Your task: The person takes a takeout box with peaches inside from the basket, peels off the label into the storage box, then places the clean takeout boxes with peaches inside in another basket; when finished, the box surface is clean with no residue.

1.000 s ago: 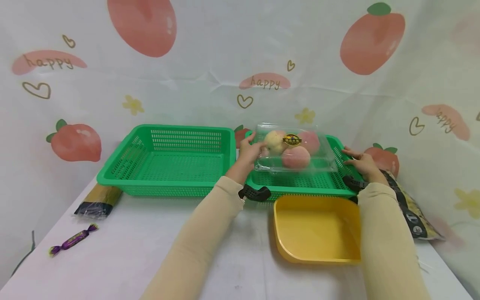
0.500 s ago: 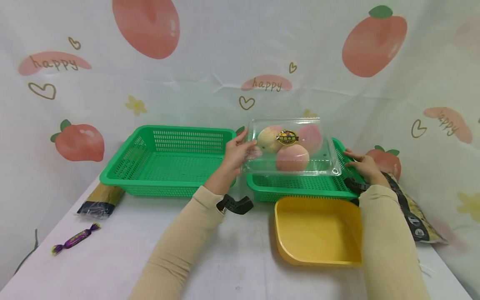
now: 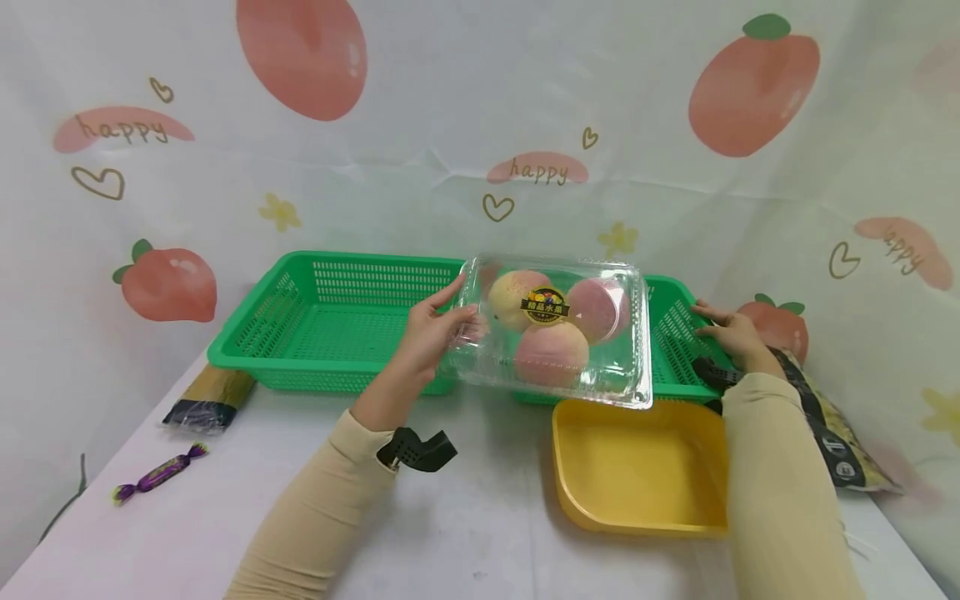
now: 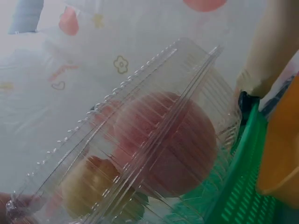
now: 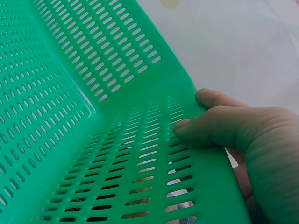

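Note:
My left hand (image 3: 432, 329) grips the left end of a clear plastic clamshell box (image 3: 555, 332) with three peaches and a dark round label inside. The box hangs tilted above the table, over the front rim of the right green basket (image 3: 678, 333) and the far edge of the yellow tray (image 3: 637, 467). In the left wrist view the clear plastic clamshell box (image 4: 149, 149) fills the frame. My right hand (image 3: 726, 329) grips the right rim of that basket; in the right wrist view the fingers (image 5: 219, 126) curl over the green basket wall (image 5: 140, 154).
A second green basket (image 3: 337, 321) stands at the left. A purple wrapped candy (image 3: 153, 475) and a dark-ended noodle pack (image 3: 210, 400) lie at the table's left. A patterned bag (image 3: 832, 433) lies at the right edge. A peach-print cloth hangs behind.
My left hand has lifted the clamshell box out of the right basket and carried it left and toward me, tilting it. My right hand has stayed on the basket rim.

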Demonstrator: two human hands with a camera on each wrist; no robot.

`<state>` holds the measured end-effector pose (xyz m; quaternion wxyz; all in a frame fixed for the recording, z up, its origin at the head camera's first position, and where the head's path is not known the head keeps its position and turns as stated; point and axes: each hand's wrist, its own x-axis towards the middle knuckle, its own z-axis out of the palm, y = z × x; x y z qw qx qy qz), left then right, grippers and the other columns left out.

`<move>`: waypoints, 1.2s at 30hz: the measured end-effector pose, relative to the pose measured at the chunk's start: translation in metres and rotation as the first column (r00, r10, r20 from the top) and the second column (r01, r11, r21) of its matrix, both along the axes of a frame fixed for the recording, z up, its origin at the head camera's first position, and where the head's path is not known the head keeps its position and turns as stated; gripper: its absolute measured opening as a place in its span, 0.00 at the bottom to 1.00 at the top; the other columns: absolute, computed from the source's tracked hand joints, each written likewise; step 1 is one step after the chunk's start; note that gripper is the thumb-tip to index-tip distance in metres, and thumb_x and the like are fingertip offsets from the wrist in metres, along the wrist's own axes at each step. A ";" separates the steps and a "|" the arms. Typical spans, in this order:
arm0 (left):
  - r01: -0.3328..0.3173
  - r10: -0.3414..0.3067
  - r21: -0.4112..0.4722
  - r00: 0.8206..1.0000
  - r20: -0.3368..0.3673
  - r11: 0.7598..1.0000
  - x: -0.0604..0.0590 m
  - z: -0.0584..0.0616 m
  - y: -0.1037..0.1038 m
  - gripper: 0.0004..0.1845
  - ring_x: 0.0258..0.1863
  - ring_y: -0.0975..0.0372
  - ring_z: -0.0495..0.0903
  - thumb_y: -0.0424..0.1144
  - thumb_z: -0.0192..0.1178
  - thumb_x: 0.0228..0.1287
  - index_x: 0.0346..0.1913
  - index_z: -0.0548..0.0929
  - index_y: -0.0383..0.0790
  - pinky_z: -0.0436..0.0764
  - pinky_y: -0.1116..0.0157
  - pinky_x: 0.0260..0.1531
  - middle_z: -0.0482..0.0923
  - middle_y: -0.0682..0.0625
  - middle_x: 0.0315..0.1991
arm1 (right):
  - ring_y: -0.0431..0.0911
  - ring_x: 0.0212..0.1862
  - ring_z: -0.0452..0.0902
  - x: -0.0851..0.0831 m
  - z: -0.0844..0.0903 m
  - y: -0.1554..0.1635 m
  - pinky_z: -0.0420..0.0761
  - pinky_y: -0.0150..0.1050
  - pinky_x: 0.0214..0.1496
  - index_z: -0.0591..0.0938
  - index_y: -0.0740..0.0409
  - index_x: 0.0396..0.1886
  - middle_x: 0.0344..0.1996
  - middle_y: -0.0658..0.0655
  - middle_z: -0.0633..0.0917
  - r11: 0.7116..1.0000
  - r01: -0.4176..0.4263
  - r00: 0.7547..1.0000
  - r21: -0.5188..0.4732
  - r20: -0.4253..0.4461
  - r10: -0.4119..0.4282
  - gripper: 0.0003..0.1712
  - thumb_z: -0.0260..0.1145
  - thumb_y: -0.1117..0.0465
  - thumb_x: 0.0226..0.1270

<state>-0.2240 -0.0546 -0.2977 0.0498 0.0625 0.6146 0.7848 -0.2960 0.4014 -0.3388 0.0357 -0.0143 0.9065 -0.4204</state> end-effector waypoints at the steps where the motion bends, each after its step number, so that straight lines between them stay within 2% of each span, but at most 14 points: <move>1: 0.005 -0.005 -0.010 1.000 -0.010 1.000 0.004 -0.001 -0.003 0.30 0.20 0.70 0.82 0.31 0.53 0.67 0.69 0.62 0.53 0.82 0.72 0.29 0.83 0.59 0.20 | 0.64 0.72 0.32 0.001 0.000 0.000 0.53 0.62 0.68 0.55 0.67 0.70 0.72 0.62 0.45 1.000 0.000 1.000 0.002 0.002 0.000 0.31 0.53 0.65 0.70; 8: 0.014 -0.015 -0.056 0.999 -0.030 0.998 0.027 -0.006 -0.022 0.30 0.22 0.71 0.83 0.31 0.54 0.66 0.70 0.61 0.52 0.82 0.73 0.31 0.84 0.61 0.22 | 0.64 0.72 0.31 0.004 0.001 -0.002 0.51 0.63 0.68 0.55 0.66 0.70 0.72 0.63 0.44 1.000 -0.003 1.000 -0.002 0.002 0.003 0.31 0.52 0.65 0.71; 13: 0.027 -0.033 -0.116 0.998 -0.053 0.993 0.044 -0.010 -0.036 0.31 0.24 0.70 0.83 0.32 0.55 0.66 0.70 0.61 0.53 0.81 0.72 0.33 0.84 0.61 0.24 | 0.65 0.72 0.31 0.005 0.001 -0.001 0.51 0.63 0.68 0.54 0.66 0.70 0.72 0.62 0.44 1.000 -0.002 1.000 0.005 0.002 0.002 0.32 0.52 0.65 0.71; 14: 0.022 -0.030 -0.136 0.998 -0.055 0.990 0.048 -0.011 -0.039 0.31 0.25 0.70 0.82 0.32 0.55 0.65 0.70 0.61 0.54 0.79 0.73 0.30 0.84 0.62 0.24 | 0.65 0.72 0.31 0.006 0.001 -0.002 0.52 0.63 0.68 0.55 0.66 0.70 0.72 0.63 0.44 1.000 -0.002 1.000 0.004 0.001 0.002 0.31 0.52 0.65 0.71; 20: -0.006 0.002 -0.230 1.000 -0.018 0.973 0.073 -0.016 -0.061 0.31 0.27 0.73 0.80 0.36 0.57 0.65 0.70 0.62 0.55 0.74 0.74 0.26 0.83 0.65 0.27 | 0.64 0.72 0.32 0.004 0.002 -0.002 0.55 0.61 0.68 0.55 0.65 0.70 0.72 0.63 0.44 1.000 -0.009 1.000 0.000 0.004 0.009 0.31 0.52 0.65 0.71; 23: -0.012 0.015 -0.251 1.000 0.006 0.968 0.086 -0.021 -0.072 0.32 0.28 0.73 0.81 0.38 0.58 0.65 0.70 0.61 0.55 0.77 0.74 0.32 0.83 0.64 0.27 | 0.64 0.72 0.31 0.002 0.001 -0.002 0.54 0.61 0.68 0.55 0.66 0.70 0.72 0.62 0.44 1.000 -0.012 1.000 -0.011 0.006 0.012 0.32 0.52 0.65 0.71; 27: -0.025 0.036 -0.265 0.999 0.036 0.964 0.100 -0.027 -0.083 0.33 0.30 0.71 0.81 0.38 0.58 0.65 0.71 0.60 0.54 0.78 0.73 0.35 0.83 0.63 0.28 | 0.64 0.72 0.31 0.002 0.001 -0.001 0.53 0.61 0.68 0.55 0.66 0.70 0.72 0.62 0.44 1.000 -0.013 1.000 -0.014 0.004 0.013 0.32 0.52 0.66 0.70; 31: -0.036 0.054 -0.262 0.997 0.063 0.964 0.110 -0.033 -0.088 0.33 0.32 0.71 0.82 0.38 0.57 0.65 0.71 0.59 0.51 0.80 0.74 0.37 0.83 0.62 0.29 | 0.64 0.72 0.32 0.003 0.000 -0.002 0.54 0.61 0.68 0.55 0.66 0.70 0.72 0.63 0.45 1.000 -0.007 1.000 -0.013 0.005 0.007 0.31 0.52 0.66 0.70; 36: -0.042 0.065 -0.251 0.994 0.083 0.967 0.116 -0.042 -0.091 0.33 0.32 0.72 0.81 0.38 0.57 0.65 0.71 0.58 0.50 0.79 0.74 0.35 0.84 0.63 0.30 | 0.65 0.72 0.31 0.002 -0.001 -0.002 0.53 0.62 0.68 0.55 0.66 0.70 0.72 0.63 0.45 1.000 -0.003 1.000 -0.006 0.003 0.003 0.31 0.52 0.65 0.71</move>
